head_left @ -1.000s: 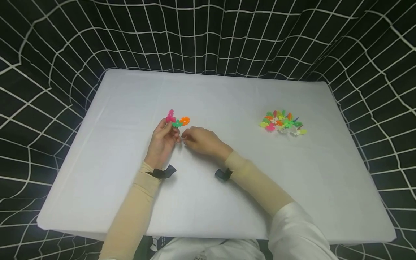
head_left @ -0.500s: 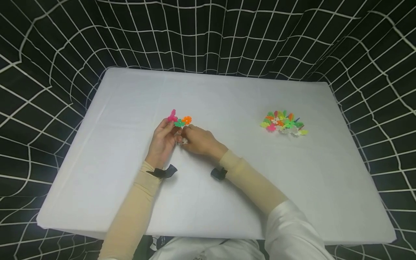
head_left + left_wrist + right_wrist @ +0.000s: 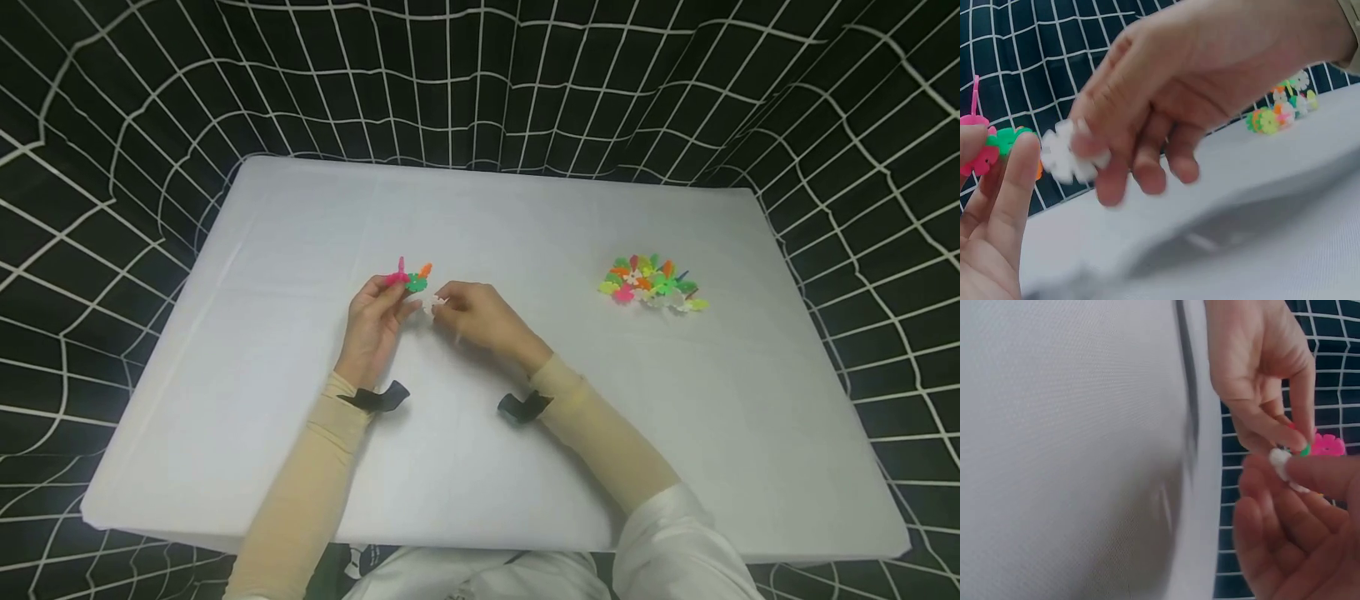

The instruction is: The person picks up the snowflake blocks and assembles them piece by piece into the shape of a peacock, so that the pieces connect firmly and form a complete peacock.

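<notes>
My left hand (image 3: 371, 329) grips a small chain of joined plastic snowflake pieces over the left-middle of the table. In it are pink pieces (image 3: 396, 278), a green one (image 3: 416, 283) and an orange one (image 3: 427, 271), the pink and green ones pinched at the fingertips. A white snowflake piece (image 3: 1059, 153) is pinched between thumb and fingers of my right hand (image 3: 487, 321), close beside the green piece. The other right fingers (image 3: 1149, 178) hang loosely curled below it. In the right wrist view the white piece overlaps the left fingertips.
A pile of loose snowflake pieces (image 3: 648, 285) in several colours lies on the right of the white-covered table (image 3: 570, 225). Behind and beside the table hangs a dark curtain (image 3: 420, 75) with a white grid. A pale streak shows in the hands' shadow on the cloth.
My right hand came in against the left, then drew back slightly right, the white piece now showing at its fingertips. The coloured chain has turned, its orange piece now nearly edge-on.
</notes>
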Demonstrator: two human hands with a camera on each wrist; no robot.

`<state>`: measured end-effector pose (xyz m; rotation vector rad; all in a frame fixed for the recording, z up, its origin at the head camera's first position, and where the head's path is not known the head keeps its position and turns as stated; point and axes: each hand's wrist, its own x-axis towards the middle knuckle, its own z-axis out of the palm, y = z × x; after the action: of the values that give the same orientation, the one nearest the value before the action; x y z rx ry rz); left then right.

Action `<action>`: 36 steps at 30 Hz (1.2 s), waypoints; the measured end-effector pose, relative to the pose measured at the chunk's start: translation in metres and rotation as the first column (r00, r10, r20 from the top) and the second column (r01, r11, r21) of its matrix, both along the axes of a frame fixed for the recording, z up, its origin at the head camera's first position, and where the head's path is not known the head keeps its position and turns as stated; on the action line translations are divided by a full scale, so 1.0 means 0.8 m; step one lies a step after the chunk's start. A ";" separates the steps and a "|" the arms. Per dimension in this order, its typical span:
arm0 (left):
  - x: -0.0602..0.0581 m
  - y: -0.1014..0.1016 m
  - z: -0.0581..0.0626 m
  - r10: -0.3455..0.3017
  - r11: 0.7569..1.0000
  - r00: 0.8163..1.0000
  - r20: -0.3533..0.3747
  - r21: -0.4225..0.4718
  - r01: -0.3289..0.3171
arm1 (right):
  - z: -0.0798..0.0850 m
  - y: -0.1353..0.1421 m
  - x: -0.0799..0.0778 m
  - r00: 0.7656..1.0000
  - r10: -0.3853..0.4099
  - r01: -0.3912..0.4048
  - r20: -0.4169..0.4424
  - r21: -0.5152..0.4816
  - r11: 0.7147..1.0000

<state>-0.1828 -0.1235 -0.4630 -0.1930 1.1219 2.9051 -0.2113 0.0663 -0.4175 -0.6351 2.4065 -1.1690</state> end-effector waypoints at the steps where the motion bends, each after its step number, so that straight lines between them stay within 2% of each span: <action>1: 0.000 0.001 0.000 0.007 1.000 1.000 -0.001 -0.009 -0.007 | 0.002 0.001 0.001 1.000 -0.023 0.022 -0.012 -0.013 1.000; 6: -0.001 0.002 -0.002 0.011 0.997 1.000 0.006 -0.076 -0.010 | 0.003 0.002 0.003 0.993 -0.095 0.092 -0.076 -0.036 0.995; 12: 0.001 0.005 -0.004 0.000 0.990 1.000 -0.003 -0.139 -0.001 | 0.001 0.002 0.004 0.985 -0.098 0.092 -0.142 -0.047 0.995; 16: 0.002 0.007 -0.006 0.003 0.975 1.000 -0.018 -0.222 -0.007 | 0.000 0.002 0.003 0.980 -0.088 0.085 -0.181 -0.025 0.996; 17: 0.002 0.007 -0.007 0.004 0.967 1.000 -0.026 -0.256 -0.011 | 0.000 0.002 0.003 0.978 -0.086 0.085 -0.189 -0.014 0.996; 19: 0.002 0.007 -0.009 0.007 0.935 0.999 -0.051 -0.355 -0.025 | 0.000 0.003 0.002 0.973 -0.079 0.085 -0.215 0.022 0.996; 23: 0.002 0.010 -0.011 -0.017 0.837 0.994 -0.104 -0.546 -0.043 | -0.001 0.007 0.000 0.958 -0.056 0.088 -0.280 0.102 0.991; 25: 0.001 0.011 -0.011 -0.036 0.802 0.994 -0.106 -0.596 -0.035 | -0.003 0.009 -0.001 0.955 -0.049 0.087 -0.292 0.121 0.989; 27: -0.001 0.013 -0.013 -0.049 0.796 0.995 -0.088 -0.606 -0.014 | -0.006 0.011 -0.001 0.958 -0.053 0.090 -0.281 0.119 0.989; 31: -0.001 0.016 -0.015 -0.045 0.806 0.998 -0.040 -0.592 0.013 | -0.014 0.012 0.000 0.968 -0.087 0.110 -0.234 0.084 0.990; 36: 0.000 0.018 -0.016 -0.027 0.811 0.997 -0.065 -0.584 -0.017 | -0.021 0.010 0.002 0.967 -0.115 0.123 -0.225 0.022 0.992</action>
<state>-0.1831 -0.1092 -0.4760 -0.0900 1.9984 2.4715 -0.2095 0.0744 -0.4345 -0.6502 2.6818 -1.1525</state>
